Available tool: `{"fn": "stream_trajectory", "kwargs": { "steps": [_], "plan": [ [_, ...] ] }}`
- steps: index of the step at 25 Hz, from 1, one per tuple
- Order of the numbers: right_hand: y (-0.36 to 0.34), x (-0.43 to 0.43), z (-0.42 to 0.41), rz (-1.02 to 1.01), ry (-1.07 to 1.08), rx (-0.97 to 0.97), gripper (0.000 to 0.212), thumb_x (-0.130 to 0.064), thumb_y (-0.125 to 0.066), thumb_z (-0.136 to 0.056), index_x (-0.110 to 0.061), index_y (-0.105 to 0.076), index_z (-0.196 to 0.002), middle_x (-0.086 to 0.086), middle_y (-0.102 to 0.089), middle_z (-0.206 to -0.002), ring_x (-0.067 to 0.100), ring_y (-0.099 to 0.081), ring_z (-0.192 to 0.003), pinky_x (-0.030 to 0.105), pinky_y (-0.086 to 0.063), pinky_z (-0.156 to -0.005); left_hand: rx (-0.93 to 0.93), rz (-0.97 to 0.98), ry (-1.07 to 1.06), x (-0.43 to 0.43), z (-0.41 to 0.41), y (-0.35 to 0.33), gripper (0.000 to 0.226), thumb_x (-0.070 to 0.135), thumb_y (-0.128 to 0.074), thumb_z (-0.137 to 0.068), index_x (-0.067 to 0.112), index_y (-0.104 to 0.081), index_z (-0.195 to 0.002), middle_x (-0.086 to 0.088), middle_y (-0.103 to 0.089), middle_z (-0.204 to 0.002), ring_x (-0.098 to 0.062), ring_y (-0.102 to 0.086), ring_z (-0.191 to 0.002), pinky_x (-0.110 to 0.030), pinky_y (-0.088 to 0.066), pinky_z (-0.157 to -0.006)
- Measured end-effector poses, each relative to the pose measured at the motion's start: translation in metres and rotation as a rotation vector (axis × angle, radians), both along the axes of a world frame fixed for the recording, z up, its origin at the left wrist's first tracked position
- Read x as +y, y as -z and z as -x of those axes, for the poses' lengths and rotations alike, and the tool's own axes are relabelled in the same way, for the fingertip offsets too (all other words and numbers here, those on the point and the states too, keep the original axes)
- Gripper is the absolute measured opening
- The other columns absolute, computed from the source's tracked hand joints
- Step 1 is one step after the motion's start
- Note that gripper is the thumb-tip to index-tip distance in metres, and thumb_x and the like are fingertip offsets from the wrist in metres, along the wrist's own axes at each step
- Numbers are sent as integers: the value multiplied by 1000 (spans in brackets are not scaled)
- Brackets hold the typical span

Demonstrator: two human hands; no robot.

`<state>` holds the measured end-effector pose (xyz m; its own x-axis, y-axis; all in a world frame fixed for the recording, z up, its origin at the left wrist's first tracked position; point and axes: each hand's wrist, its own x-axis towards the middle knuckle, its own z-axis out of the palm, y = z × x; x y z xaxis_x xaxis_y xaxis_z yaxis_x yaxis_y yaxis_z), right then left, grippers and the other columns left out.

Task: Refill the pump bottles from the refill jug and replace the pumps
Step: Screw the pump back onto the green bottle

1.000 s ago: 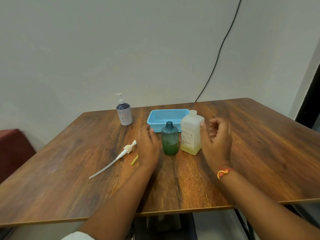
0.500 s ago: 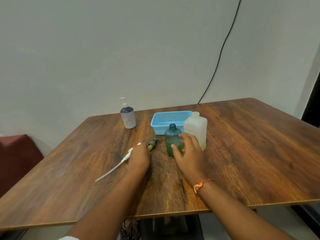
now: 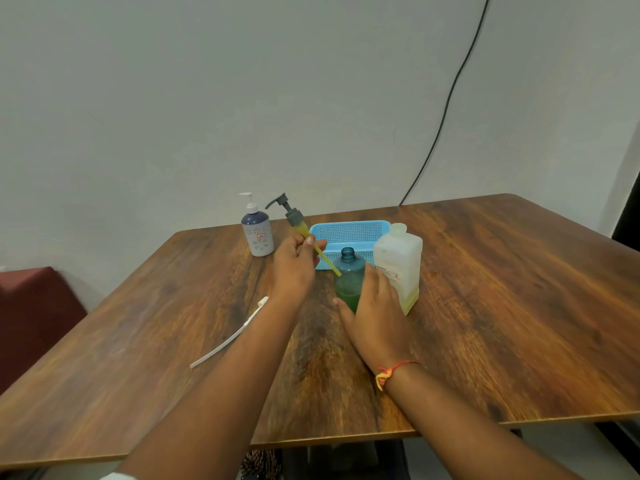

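Observation:
An open teal pump bottle (image 3: pixel 349 271) with green liquid in its lower part stands mid-table. My right hand (image 3: pixel 375 306) wraps around its lower body. My left hand (image 3: pixel 294 266) holds a grey pump (image 3: pixel 289 211) by its yellow tube, head up and tilted left, the tube's lower end near the bottle's shoulder. A whitish refill jug (image 3: pixel 400 261), uncapped and with a little yellow liquid at the bottom, stands just right of the bottle. A white-and-purple pump bottle (image 3: pixel 258 233) with its pump on stands at the back left.
A white pump with a long tube (image 3: pixel 228 341) lies on the wooden table (image 3: pixel 502 306) left of my left arm. A blue plastic basket (image 3: pixel 349 233) sits behind the teal bottle. A black cable runs down the wall. A dark red seat is at the far left.
My left hand picked the grey pump up off the table and raised it beside the teal bottle. My right hand closed around the bottle's lower body.

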<state>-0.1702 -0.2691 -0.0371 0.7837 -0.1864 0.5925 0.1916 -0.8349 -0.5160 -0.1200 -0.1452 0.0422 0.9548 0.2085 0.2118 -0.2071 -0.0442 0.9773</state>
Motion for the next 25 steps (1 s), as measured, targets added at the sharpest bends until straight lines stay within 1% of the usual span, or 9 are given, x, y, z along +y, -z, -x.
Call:
{"fn": "stream_trajectory", "kwargs": {
  "steps": [2, 5, 9, 14, 18, 20, 21, 22, 25],
  "plan": [
    [-2, 3, -5, -25, -9, -12, 80, -49, -72, -87, -7, -39, -148, 10, -50, -138, 26, -54, -122, 37, -53, -94, -7, 24, 37, -4, -2, 0, 25, 21, -47, -109, 1, -61, -113, -3, -78, -109, -15, -72, -108, -41, -57, -99],
    [-2, 6, -13, -61, -68, 12, 73, -48, -73, -87, -11, -45, -144, 5, -49, -131, 22, -56, -117, 32, -53, -91, -5, 130, 80, -6, -4, -3, 24, 21, -45, -109, 2, -61, -111, -6, -77, -112, -19, -75, -105, -42, -58, -98],
    [-1, 6, -21, -193, -103, 43, 73, -46, -77, -85, -16, -44, -142, 3, -54, -136, 21, -55, -122, 27, -49, -92, -5, 117, 89, -3, 0, -8, 22, 23, -43, -110, 10, -60, -108, -4, -76, -116, -18, -76, -98, -39, -60, -93],
    [3, 14, -26, -249, -157, 37, 74, -52, -78, -80, -21, -44, -139, 1, -58, -132, 19, -55, -119, 30, -51, -91, -2, 166, 31, 6, 3, -18, 23, 24, -43, -110, 6, -56, -115, -5, -74, -117, -24, -72, -107, -49, -60, -92],
    [6, 18, -28, -252, -190, -1, 71, -53, -77, -79, -24, -46, -136, 0, -59, -128, 18, -55, -116, 31, -52, -91, -32, 240, -13, 9, 6, -27, 20, 22, -41, -111, 9, -56, -113, 2, -71, -104, -10, -72, -86, -40, -65, -77],
    [7, 18, -28, -264, -204, -1, 72, -52, -76, -79, -23, -45, -136, 0, -59, -128, 18, -55, -116, 33, -53, -91, -60, 183, -39, 12, 4, -29, 19, 21, -41, -111, 13, -57, -103, 5, -70, -99, -4, -72, -81, -32, -65, -68],
    [8, 18, -29, -269, -207, 1, 72, -52, -76, -79, -23, -45, -137, 0, -59, -129, 19, -55, -116, 33, -53, -92, -82, 119, -59, 14, 3, -28, 19, 21, -42, -110, 15, -57, -99, 6, -71, -98, -5, -73, -83, -30, -64, -66],
    [8, 18, -29, -267, -206, 3, 72, -53, -76, -79, -23, -45, -138, 0, -58, -129, 18, -55, -117, 33, -54, -92, -104, 55, -76, 16, 1, -27, 20, 22, -44, -110, 17, -57, -97, 7, -72, -98, -8, -74, -89, -32, -64, -69],
    [8, 18, -28, -252, -205, 0, 72, -51, -76, -80, -22, -45, -138, 0, -58, -129, 18, -54, -118, 33, -54, -92, -123, -93, -72, 19, -4, -20, 18, 27, -48, -108, 24, -60, -95, 9, -75, -97, -15, -73, -98, -50, -63, -83]
  ]
}}
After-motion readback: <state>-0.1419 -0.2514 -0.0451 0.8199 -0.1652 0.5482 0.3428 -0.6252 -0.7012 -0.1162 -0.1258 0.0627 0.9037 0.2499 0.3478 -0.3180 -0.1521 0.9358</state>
